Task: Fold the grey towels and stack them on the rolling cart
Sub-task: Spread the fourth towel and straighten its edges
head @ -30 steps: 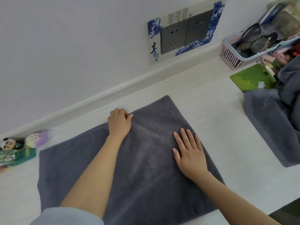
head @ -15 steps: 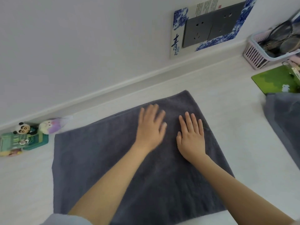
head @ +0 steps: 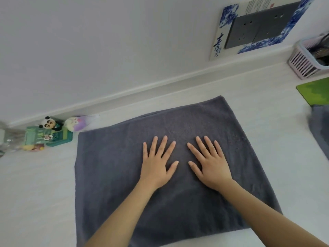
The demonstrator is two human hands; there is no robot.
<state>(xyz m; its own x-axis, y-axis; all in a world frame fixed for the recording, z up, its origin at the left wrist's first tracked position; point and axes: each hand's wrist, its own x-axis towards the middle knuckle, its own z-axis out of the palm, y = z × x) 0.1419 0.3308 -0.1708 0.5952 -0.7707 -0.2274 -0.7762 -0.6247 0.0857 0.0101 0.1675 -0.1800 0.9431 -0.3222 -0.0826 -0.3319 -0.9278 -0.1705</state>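
I note both palms flat, fingers spread, left hand [head: 158,163] and right hand [head: 210,164] pressing the grey towel [head: 114,166] mid-tabletop [head: 35,202], gripping nothing; I advise smoothing outward toward nine and three o'clock before folding.

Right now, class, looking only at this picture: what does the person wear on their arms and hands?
Nothing that shows. Both forearms are bare, with no sleeve in the frame. The left hand and the right hand carry no gloves, rings, watch or bracelet, and the fingers have short, unpainted nails.
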